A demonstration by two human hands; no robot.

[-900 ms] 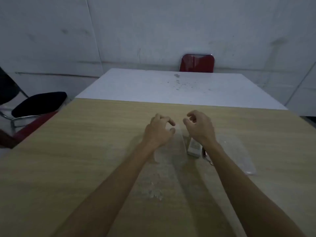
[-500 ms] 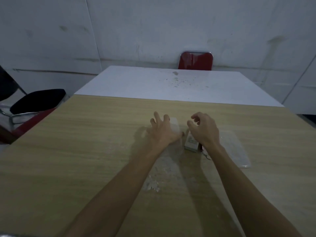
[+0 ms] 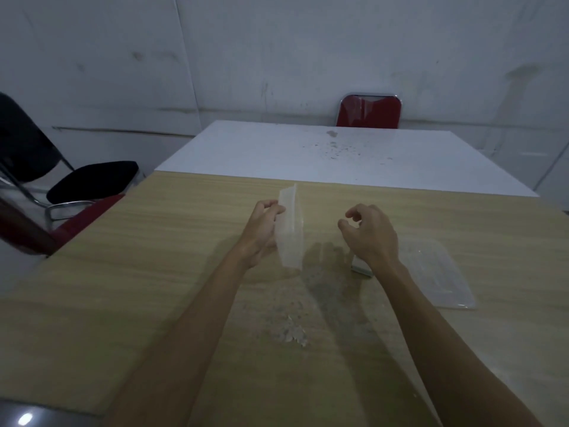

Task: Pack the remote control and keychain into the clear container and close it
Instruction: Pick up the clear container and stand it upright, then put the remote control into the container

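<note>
left hand (image 3: 261, 232) gripping, right hand (image 3: 371, 234) curled, empty

Pale yellow-tan wood grain runs in streaks across the near table (image 3: 154, 272), with a chipped whitish-grey patch (image 3: 292, 332) in the middle. The container (image 3: 289, 229) is a clear, milky sheen, and so is the flat lid (image 3: 437, 272) off to the right. Beyond lies a plain white table (image 3: 277, 155), speckled with small dark spots. A glossy red chair (image 3: 369, 110) sits behind it, trimmed in what looks like chrome. A black seat (image 3: 92, 180) is at left, and the walls (image 3: 277, 41) are dull grey-white.
</note>
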